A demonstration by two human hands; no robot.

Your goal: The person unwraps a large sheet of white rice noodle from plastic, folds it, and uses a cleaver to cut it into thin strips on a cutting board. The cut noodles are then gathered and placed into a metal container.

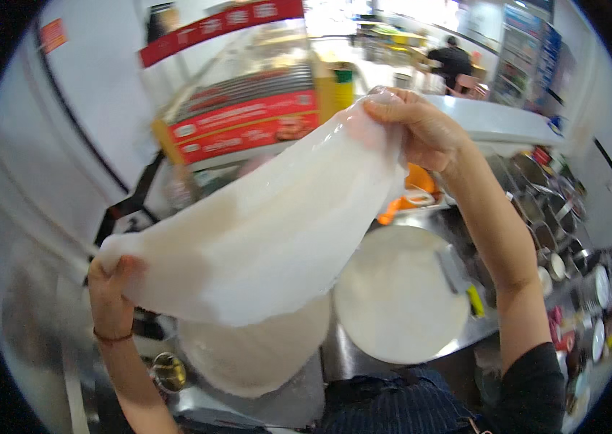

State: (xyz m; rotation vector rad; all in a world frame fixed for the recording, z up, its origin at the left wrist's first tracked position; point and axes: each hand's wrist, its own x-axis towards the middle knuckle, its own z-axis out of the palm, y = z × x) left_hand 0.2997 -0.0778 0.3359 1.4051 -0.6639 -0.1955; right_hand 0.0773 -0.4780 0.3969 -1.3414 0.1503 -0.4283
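Note:
Stretched in the air before me is a thin, moist, translucent white sheet, apparently of steamed rice dough (251,233). My left hand (112,293), with a band on the wrist, pinches its lower left end. The other end is gripped by my right hand (417,122), held higher and farther off. Below the sheet, partly covered by it, lies a round pale surface (257,352). To its right is a round white board (398,304), and a flat scraper (452,269) with a yellow-green handle rests on its right edge.
Left of the round surface stands a container of yellow liquid (169,373). Something orange (418,182) sits behind the board. Several metal containers (536,211) crowd the right side. Beyond the counter are a red-signed display case (246,116) and a seated person (451,62).

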